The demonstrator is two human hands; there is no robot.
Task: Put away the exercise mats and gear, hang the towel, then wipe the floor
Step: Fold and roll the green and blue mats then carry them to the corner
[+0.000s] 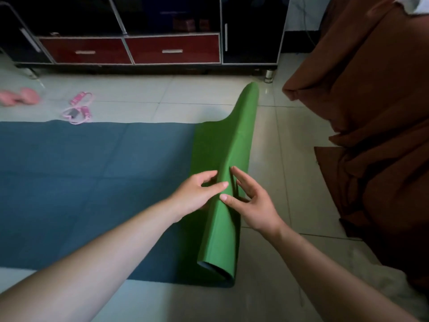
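left hand [197, 194], right hand [254, 205], touching half-rolled mat [241, 126]

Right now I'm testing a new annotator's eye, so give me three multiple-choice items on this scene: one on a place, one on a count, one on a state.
1. Where does the pink pull rope lie?
A. on the tiled floor at the mat's far edge
B. on a chair
C. hung on a wall hook

2. How many red drawers does the cabinet show?
A. one
B. two
C. four

3. What state is the mat in?
A. wholly flat
B. partly rolled from its right end
C. fully rolled, standing upright

Answers: 1 A, it lies on the tiles by the blue mat's edge; 2 B, two red fronts sit side by side; 3 B, the green roll lies under the left hand and right hand, with the blue rest flat.
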